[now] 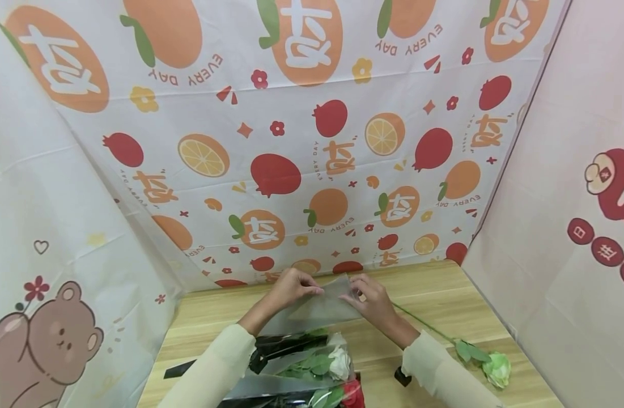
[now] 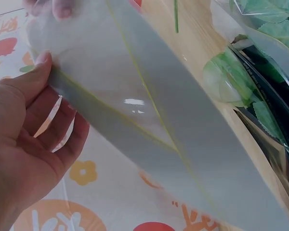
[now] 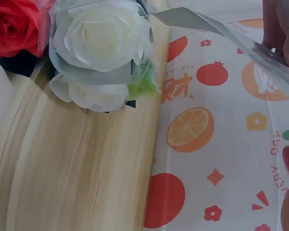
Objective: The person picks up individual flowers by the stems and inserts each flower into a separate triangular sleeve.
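Note:
A translucent plastic flower sleeve (image 1: 304, 320) with thin gold lines spans the space between both hands, above the back of the table. My left hand (image 1: 293, 288) pinches its upper edge between thumb and fingers. At the other side, my right hand (image 1: 368, 296) holds the sleeve's corner with bent fingers. In the left wrist view the sleeve (image 2: 192, 130) slants across, the left thumb (image 2: 44, 62) against its edge. Just below the hands lie wrapped flowers: a white rose (image 1: 339, 362) and a red rose (image 1: 353, 393), each with green leaves in clear and black wrapping.
A loose pale green-white rose (image 1: 497, 369) lies at the right, its stem reaching towards the right hand. A small black object (image 1: 402, 376) sits near the right sleeve cuff. Printed cloth walls (image 1: 332, 187) enclose the wooden table (image 1: 429, 286) at the back and sides.

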`<state>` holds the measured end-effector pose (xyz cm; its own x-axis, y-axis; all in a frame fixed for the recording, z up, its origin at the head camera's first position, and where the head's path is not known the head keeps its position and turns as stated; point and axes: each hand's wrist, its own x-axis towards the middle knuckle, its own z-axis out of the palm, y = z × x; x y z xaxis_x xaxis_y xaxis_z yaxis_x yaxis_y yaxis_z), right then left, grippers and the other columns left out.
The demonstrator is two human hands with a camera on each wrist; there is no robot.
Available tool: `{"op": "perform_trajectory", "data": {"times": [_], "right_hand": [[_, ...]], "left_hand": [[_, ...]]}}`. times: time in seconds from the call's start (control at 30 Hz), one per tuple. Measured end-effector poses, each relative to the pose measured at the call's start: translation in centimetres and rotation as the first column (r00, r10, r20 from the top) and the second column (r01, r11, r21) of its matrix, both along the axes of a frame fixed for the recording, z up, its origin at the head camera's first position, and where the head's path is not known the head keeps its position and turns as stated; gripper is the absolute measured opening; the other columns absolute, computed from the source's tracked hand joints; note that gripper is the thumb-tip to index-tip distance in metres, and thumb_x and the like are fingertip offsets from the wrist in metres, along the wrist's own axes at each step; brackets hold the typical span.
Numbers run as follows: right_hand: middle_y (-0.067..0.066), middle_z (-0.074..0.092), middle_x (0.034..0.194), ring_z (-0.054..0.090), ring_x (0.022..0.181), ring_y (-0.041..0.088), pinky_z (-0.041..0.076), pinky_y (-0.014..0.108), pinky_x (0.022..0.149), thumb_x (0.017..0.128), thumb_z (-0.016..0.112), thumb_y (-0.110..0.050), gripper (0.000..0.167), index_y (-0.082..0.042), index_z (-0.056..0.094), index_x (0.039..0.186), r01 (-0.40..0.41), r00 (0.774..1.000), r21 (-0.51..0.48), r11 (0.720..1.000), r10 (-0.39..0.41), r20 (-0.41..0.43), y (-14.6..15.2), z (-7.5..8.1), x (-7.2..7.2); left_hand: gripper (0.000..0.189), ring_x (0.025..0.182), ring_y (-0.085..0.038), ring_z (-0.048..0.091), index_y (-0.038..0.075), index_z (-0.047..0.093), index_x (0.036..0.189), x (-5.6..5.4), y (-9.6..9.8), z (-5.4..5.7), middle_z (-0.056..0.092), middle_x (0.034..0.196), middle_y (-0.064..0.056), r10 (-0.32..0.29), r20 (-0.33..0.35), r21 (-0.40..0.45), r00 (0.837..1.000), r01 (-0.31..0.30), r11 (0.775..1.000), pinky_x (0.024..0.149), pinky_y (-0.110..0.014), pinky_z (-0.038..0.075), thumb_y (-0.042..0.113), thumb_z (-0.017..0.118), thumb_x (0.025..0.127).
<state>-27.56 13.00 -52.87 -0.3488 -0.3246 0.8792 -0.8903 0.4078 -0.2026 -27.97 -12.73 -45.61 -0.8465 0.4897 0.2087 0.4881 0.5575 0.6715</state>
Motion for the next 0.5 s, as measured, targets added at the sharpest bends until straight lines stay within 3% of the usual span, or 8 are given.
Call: {"op": "perform_trajectory", "data": {"times": [0.1,0.17,0.2,0.27,0.33,0.4,0.43,0.5], "right_hand": [[0.005,0.07,0.098,0.063,0.074,0.011,0.053,0.022,0.064,0.084,0.089,-0.021,0.016,-0.012,0.076,0.088,-0.036,0.998,0.037,0.999,0.034,0.054,0.0,0.1,0.3],[0.001,0.073,0.096,0.065,0.076,0.011,0.052,0.021,0.066,0.083,0.089,-0.025,0.011,-0.018,0.081,0.087,-0.039,0.984,0.078,0.996,0.025,0.177,-0.1,0.3,0.6],[-0.001,0.075,0.093,0.065,0.074,0.01,0.051,0.021,0.065,0.084,0.088,-0.027,0.01,-0.02,0.082,0.087,-0.05,0.96,0.096,0.994,0.021,0.28,-0.1,0.4,0.8],[-0.006,0.078,0.087,0.057,0.061,0.006,0.046,0.02,0.059,0.086,0.085,-0.034,0.01,-0.024,0.084,0.089,-0.077,0.864,0.124,0.989,0.004,0.503,-0.2,0.8,1.0],[-0.006,0.08,0.087,0.048,0.054,0.003,0.043,0.02,0.055,0.088,0.083,-0.039,0.013,-0.026,0.085,0.092,-0.101,0.72,0.133,0.986,-0.02,0.694,-0.3,1.1,1.2],[-0.003,0.081,0.089,0.039,0.05,0.002,0.039,0.022,0.052,0.09,0.082,-0.039,0.017,-0.023,0.085,0.095,-0.128,0.579,0.119,0.985,-0.023,0.815,-0.4,1.4,1.3],[-0.002,0.081,0.09,0.039,0.05,0.002,0.04,0.022,0.052,0.09,0.082,-0.039,0.018,-0.022,0.085,0.095,-0.135,0.537,0.123,0.983,-0.032,0.843,-0.4,1.5,1.3],[0.001,0.082,0.093,0.048,0.055,0.001,0.044,0.023,0.055,0.09,0.082,-0.037,0.019,-0.02,0.085,0.095,-0.144,0.503,0.134,0.98,-0.044,0.863,-0.6,1.6,1.3]], "left_hand": [[0.01,0.062,-0.001,0.063,0.015,0.085,0.084,0.0,0.0,0.1,0.081,0.081,0.0,0.009,0.01,-0.004,1.0,-0.009,1.0,0.056,-0.02,0.047,0.023,0.083,0.088],[0.009,0.061,-0.001,0.063,0.015,0.085,0.084,0.1,0.0,0.1,0.081,0.082,0.0,0.012,0.014,-0.002,1.0,-0.011,1.0,0.056,-0.019,0.047,0.024,0.083,0.088],[0.009,0.061,-0.001,0.063,0.015,0.085,0.085,0.1,0.1,0.2,0.081,0.082,-0.001,0.012,0.012,-0.001,1.0,-0.012,1.0,0.056,-0.019,0.047,0.023,0.084,0.088],[0.009,0.06,-0.002,0.063,0.015,0.085,0.085,0.2,0.1,0.2,0.081,0.082,-0.002,0.012,0.007,0.005,1.0,-0.012,1.0,0.055,-0.019,0.047,0.023,0.084,0.087],[0.008,0.059,-0.002,0.062,0.015,0.085,0.085,0.2,0.2,0.2,0.081,0.082,-0.002,0.006,-0.001,0.009,1.0,-0.006,1.0,0.054,-0.019,0.047,0.022,0.084,0.087],[0.008,0.059,-0.001,0.062,0.015,0.085,0.085,0.3,0.3,0.2,0.081,0.082,-0.002,-0.003,-0.011,0.009,1.0,0.003,1.0,0.054,-0.018,0.047,0.023,0.084,0.087],[0.008,0.058,-0.001,0.062,0.015,0.085,0.085,0.3,0.4,0.3,0.081,0.082,-0.002,-0.011,-0.018,0.008,1.0,0.011,1.0,0.054,-0.018,0.047,0.023,0.084,0.087],[0.008,0.058,-0.001,0.062,0.016,0.085,0.086,0.4,0.4,0.3,0.081,0.082,-0.002,-0.022,-0.025,0.005,0.999,0.023,1.0,0.054,-0.018,0.046,0.024,0.084,0.087]]}}
